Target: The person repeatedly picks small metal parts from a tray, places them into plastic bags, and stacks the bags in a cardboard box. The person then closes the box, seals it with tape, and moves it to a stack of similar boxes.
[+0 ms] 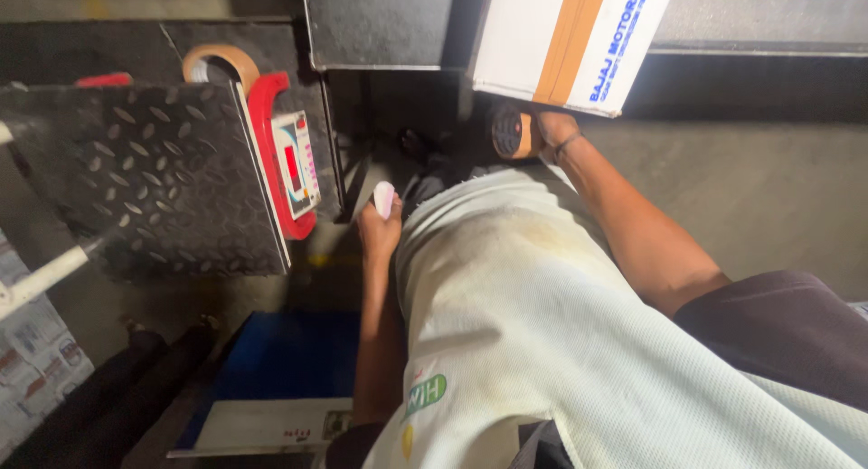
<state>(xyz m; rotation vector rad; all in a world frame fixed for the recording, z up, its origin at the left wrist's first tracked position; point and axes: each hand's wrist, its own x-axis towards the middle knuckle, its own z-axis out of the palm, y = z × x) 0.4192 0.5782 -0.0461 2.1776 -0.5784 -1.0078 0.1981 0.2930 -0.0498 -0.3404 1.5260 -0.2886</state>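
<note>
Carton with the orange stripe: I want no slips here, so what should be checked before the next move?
1. Right hand grip on the brown tape roll: ok, closed on it just below the white carton.
2. Left hand grip on the small white object: ok, held at the fingertips.
3. Carton fully supported: cannot tell, its base is in shadow.
4. Scale platform free of items: ok, only bare checker plate shows.
5. Scale display reading: cannot tell, too small.
</note>
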